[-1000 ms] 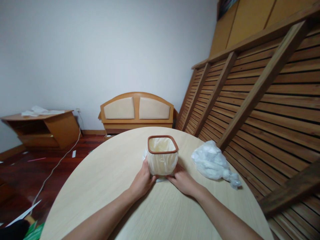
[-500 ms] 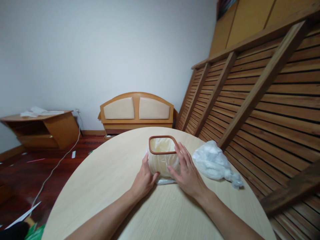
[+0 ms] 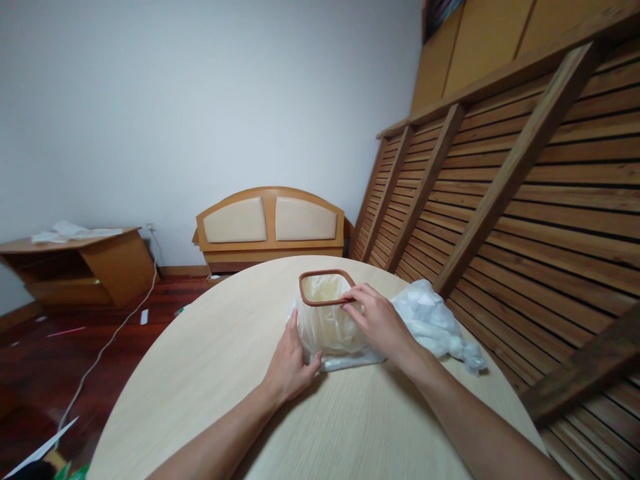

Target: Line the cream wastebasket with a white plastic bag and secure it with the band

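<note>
A small pale bin (image 3: 333, 330) stands upright on the round table, draped on the outside with a thin translucent plastic bag (image 3: 350, 362) that spreads onto the tabletop. Around its mouth runs a brown rounded-square rim (image 3: 320, 272), with bag film also showing inside. My left hand (image 3: 293, 357) rests against the bin's left side, fingers and thumb apart. At the near right corner, my right hand (image 3: 377, 317) pinches the brown rim between thumb and fingers.
A bunched white plastic bag (image 3: 430, 320) lies on the right of the light wooden table (image 3: 210, 373). Slatted wooden panels (image 3: 500, 220) lean close on the right. Beyond the table are a headboard (image 3: 270, 223) and a low cabinet (image 3: 80, 267).
My right hand has gone from lying spread on the bin's right side to pinching the rim's corner. My left hand stays on the left side. The view has shifted slightly.
</note>
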`<state>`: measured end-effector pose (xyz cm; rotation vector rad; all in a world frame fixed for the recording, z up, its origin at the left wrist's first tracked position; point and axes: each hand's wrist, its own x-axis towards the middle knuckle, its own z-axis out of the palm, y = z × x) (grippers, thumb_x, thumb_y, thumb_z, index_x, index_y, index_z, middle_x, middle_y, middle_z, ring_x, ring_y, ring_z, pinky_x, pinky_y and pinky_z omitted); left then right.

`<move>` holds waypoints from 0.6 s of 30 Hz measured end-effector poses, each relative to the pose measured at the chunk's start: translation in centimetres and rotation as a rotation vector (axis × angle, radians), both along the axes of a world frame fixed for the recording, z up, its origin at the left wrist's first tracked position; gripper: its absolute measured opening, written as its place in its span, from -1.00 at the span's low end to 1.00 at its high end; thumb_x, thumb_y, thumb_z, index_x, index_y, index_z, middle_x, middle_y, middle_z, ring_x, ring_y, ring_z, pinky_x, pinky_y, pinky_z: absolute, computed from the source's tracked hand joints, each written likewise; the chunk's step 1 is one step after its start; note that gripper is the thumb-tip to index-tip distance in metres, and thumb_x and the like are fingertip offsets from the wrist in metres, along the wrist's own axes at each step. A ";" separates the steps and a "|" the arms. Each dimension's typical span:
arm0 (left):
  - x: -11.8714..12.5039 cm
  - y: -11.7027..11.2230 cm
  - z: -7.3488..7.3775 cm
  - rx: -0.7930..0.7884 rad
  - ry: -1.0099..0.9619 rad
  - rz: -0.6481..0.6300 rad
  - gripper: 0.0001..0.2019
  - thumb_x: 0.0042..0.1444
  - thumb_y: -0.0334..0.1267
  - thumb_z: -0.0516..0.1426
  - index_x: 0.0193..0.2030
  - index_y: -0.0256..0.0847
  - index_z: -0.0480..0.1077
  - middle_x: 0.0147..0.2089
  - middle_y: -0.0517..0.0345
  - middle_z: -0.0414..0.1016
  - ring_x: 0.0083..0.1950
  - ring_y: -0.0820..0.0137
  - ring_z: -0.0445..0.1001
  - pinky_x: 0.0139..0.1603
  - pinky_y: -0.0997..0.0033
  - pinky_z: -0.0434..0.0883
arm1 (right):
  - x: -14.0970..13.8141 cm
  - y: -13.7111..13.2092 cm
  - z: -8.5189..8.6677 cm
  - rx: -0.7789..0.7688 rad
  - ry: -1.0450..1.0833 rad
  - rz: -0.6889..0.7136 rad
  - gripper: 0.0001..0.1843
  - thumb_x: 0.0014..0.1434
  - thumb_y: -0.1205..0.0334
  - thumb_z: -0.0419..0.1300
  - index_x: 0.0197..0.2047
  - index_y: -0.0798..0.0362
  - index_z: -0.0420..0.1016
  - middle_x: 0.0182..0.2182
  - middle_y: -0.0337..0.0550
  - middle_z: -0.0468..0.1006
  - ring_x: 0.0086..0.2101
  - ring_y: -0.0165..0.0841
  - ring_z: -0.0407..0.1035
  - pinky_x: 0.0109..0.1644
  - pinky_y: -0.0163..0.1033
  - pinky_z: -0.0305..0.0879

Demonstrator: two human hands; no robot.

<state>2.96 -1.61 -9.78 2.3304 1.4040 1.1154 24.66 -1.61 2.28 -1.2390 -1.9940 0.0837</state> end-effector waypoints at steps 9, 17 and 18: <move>0.1 0.1 -0.2 -0.098 0.040 0.018 -0.15 0.17 -0.19 0.10 0.46 -0.43 -0.29 0.48 -0.41 -0.08 0.51 0.01 -0.02 0.47 -0.08 0.08 | 2.7 7.4 1.3 0.119 -0.017 -0.151 -0.87 0.23 0.31 0.21 -0.16 0.00 0.57 -0.16 -0.16 0.54 -0.16 -0.30 0.47 -0.05 -0.23 0.36; 0.0 0.1 0.8 -0.152 0.206 0.009 -0.47 0.19 -0.22 0.08 0.28 -0.37 0.24 0.39 -0.30 0.19 0.43 0.05 0.17 0.43 -0.03 0.17 | 6.3 14.3 2.7 0.154 -0.005 -0.368 -0.82 0.22 0.28 0.18 -0.14 0.03 0.58 -0.12 -0.07 0.53 -0.12 -0.23 0.44 -0.03 -0.19 0.32; 0.0 0.2 1.0 -0.154 0.230 0.004 -0.53 0.19 -0.22 0.08 0.23 -0.33 0.31 0.37 -0.26 0.23 0.42 0.05 0.19 0.42 -0.04 0.18 | 6.8 14.9 2.6 0.152 -0.005 -0.398 -0.82 0.22 0.28 0.17 -0.14 0.04 0.58 -0.12 -0.07 0.53 -0.12 -0.22 0.43 -0.03 -0.19 0.32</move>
